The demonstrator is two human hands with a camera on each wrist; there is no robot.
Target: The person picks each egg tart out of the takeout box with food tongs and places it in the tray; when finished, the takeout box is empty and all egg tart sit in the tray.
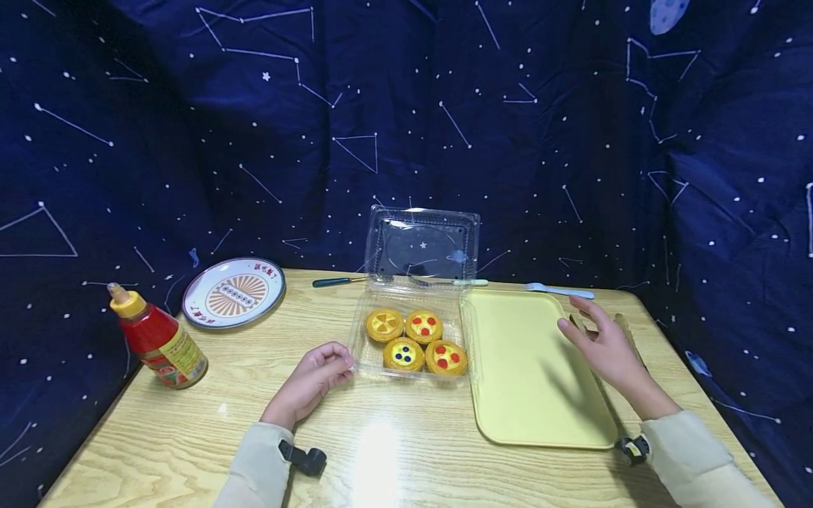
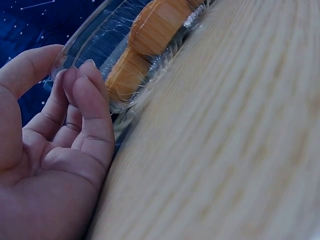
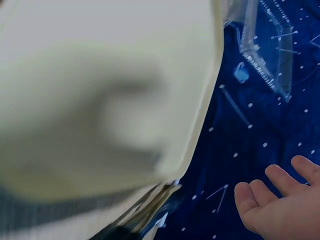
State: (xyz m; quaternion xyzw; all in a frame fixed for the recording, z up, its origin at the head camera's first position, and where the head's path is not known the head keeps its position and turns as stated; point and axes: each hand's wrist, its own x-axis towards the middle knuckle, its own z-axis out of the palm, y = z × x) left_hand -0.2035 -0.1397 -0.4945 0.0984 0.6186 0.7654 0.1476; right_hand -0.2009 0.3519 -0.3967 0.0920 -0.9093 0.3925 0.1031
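An open clear plastic box (image 1: 413,293) holds several round tarts (image 1: 406,354) with orange, red and blue toppings; its lid stands up at the back. My left hand (image 1: 314,381) pinches the box's front left corner between thumb and fingers, as the left wrist view shows, where the hand (image 2: 65,135) is beside the box wall (image 2: 107,55). To the right of the box lies a pale yellow tray (image 1: 533,374). My right hand (image 1: 606,353) hovers above the tray's right edge, fingers apart and holding nothing; the right wrist view shows the hand (image 3: 282,205) with loosely bent fingers.
A red sauce bottle (image 1: 161,342) with a yellow cap stands at the left, near a patterned plate (image 1: 233,293). Behind the box and tray lie a dark-handled utensil (image 1: 333,281), a pale-handled one (image 1: 471,282) and a blue fork (image 1: 562,291). Brown tongs (image 1: 625,335) lie right of the tray.
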